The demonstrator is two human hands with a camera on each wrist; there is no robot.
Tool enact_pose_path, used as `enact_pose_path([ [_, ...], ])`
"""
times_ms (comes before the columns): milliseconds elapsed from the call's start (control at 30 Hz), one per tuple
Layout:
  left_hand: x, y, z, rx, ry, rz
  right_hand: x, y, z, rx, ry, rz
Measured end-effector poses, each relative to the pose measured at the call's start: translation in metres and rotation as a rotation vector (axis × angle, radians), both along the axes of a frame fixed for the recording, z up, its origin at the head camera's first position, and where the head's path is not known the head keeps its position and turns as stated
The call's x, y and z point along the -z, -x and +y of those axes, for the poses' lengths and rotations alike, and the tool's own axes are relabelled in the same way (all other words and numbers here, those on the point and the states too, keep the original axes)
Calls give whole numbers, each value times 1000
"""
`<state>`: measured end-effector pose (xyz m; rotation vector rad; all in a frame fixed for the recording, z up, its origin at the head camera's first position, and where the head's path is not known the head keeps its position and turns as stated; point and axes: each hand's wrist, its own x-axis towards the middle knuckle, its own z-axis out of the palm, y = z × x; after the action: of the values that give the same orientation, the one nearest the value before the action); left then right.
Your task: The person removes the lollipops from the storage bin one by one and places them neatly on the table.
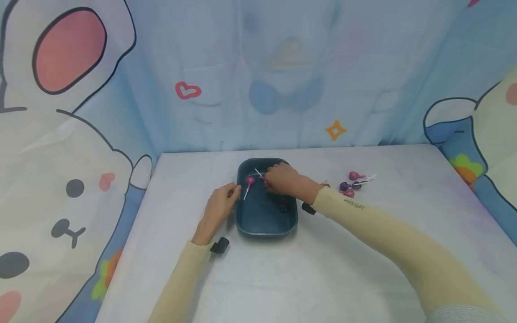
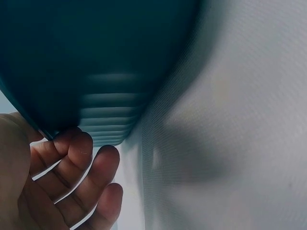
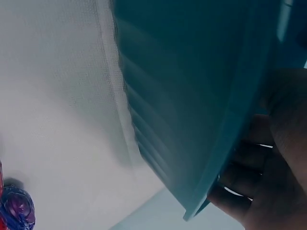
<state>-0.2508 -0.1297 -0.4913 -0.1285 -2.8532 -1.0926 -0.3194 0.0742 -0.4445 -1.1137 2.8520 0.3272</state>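
A dark teal tray [image 1: 264,226] stands on the table. My left hand [image 1: 220,204] pinches its left rim, fingers curled against the outer wall in the left wrist view. My right hand [image 1: 280,180] reaches over the right side into the tray, its curled fingers at a pink lollipop [image 1: 264,179] whose white stick points up and left. Its fingertips are hidden in the head view; the tray wall covers part of them in the right wrist view. Another pink lollipop [image 1: 250,180] lies at the tray's left, and a dark lollipop [image 1: 284,206] lies near the right wall.
Right of the tray, several wrapped lollipops lie in a loose group: a pink one [image 1: 353,175], a purple one [image 1: 344,186] and a red one [image 1: 348,193] among them. A printed blue curtain [image 1: 226,121] hangs behind the white table [image 1: 315,278].
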Motion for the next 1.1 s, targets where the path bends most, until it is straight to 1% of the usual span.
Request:
enact_pose_path([
  [233, 1, 0, 0, 1, -4, -11, 7, 4, -2, 21, -19, 10],
  [433, 1, -1, 0, 1, 0, -7, 8, 5, -3, 20, -34, 12],
  [633, 1, 0, 0, 5, -12, 6, 9, 5, -4, 15, -18, 22],
  [767, 1, 0, 0, 6, -8, 11, 11, 8, -4, 20, -17, 16],
  [867, 1, 0, 0, 4, -3, 14, 11, 9, -3, 9, -6, 14],
  [1000, 1, 0, 0, 1, -1, 11, 10, 10, -2, -13, 20, 9],
  [1100, 1, 0, 0, 3, -2, 3, 8, 9, -2, -12, 28, -9],
])
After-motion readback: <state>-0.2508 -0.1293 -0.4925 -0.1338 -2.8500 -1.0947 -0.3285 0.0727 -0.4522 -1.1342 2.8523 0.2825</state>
